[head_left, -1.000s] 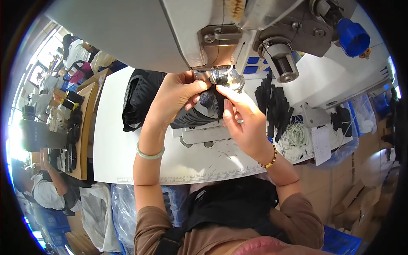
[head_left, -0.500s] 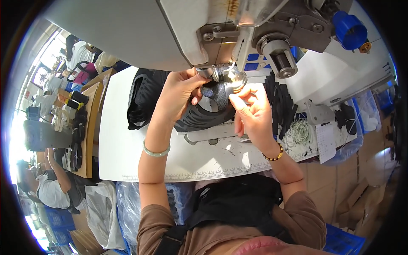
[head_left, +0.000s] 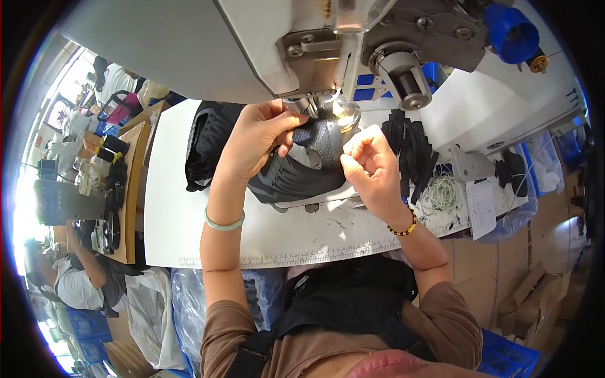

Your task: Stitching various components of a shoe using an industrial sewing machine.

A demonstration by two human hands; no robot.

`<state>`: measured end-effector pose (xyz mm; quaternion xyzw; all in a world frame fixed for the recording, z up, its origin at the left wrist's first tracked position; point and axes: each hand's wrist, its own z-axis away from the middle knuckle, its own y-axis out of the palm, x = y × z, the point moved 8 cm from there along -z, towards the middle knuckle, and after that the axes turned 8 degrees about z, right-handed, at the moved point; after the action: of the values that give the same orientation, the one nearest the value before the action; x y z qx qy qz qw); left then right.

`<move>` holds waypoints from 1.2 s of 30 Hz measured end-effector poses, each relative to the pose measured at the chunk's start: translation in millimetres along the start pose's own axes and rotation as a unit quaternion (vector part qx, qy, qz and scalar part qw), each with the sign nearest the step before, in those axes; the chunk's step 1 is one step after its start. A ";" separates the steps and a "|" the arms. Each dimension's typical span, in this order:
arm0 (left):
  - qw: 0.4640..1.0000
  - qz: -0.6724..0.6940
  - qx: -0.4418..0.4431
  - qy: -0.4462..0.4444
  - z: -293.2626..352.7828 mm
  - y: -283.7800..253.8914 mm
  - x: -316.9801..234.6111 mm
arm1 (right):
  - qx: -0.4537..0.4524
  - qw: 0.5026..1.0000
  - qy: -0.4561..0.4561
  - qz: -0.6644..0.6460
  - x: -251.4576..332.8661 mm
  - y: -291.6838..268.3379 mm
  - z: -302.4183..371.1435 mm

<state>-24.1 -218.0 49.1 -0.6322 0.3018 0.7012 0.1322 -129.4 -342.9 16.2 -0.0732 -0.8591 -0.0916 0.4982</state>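
Observation:
A dark grey shoe upper (head_left: 296,176) lies under the head of a sewing machine (head_left: 315,69), its speckled collar lit by the lamp near the needle. My left hand (head_left: 261,135) is closed, pinching the upper's collar edge just left of the needle area. At the collar's right side, my right hand (head_left: 376,169) has its fingers curled and thumb pressed to the index finger; what they hold, if anything, is hidden. Metal machine parts and my left fingertips partly cover the stitching spot.
More black shoe uppers (head_left: 211,142) lie on the white table (head_left: 189,233) at left. To the right are a stack of black strips (head_left: 409,151), tangled pale thread (head_left: 442,194) and a paper sheet (head_left: 482,208). A co-worker (head_left: 82,277) sits at far left.
The upper and my left hand have shifted slightly left. My right hand's fingers have curled in more tightly beside the collar. The view has also moved a little.

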 end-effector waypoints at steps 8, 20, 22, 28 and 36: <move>1.000 0.001 -0.005 -0.004 -1.2 -3.9 2.1 | -0.009 0.998 -0.005 0.055 5.8 -1.8 -2.2; 0.987 -0.151 -0.044 -0.028 19.9 -5.2 -3.6 | -0.016 0.905 -0.298 0.302 65.1 12.6 11.3; 0.977 -0.212 -0.005 -0.011 42.4 -3.0 -6.4 | 0.058 0.887 -0.341 0.306 74.2 33.1 15.3; 0.898 -0.401 0.179 -0.035 128.2 -4.7 -6.3 | 0.373 0.872 -0.156 0.275 46.8 86.0 27.8; 0.796 -0.347 -0.213 0.448 244.0 -11.6 -13.1 | 0.243 0.961 0.053 0.122 16.9 92.0 -9.9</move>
<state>-212.3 -62.2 63.3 -0.9503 -0.0694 0.2932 0.0786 -109.4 -255.1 43.5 -0.0490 -0.8122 0.1778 0.5534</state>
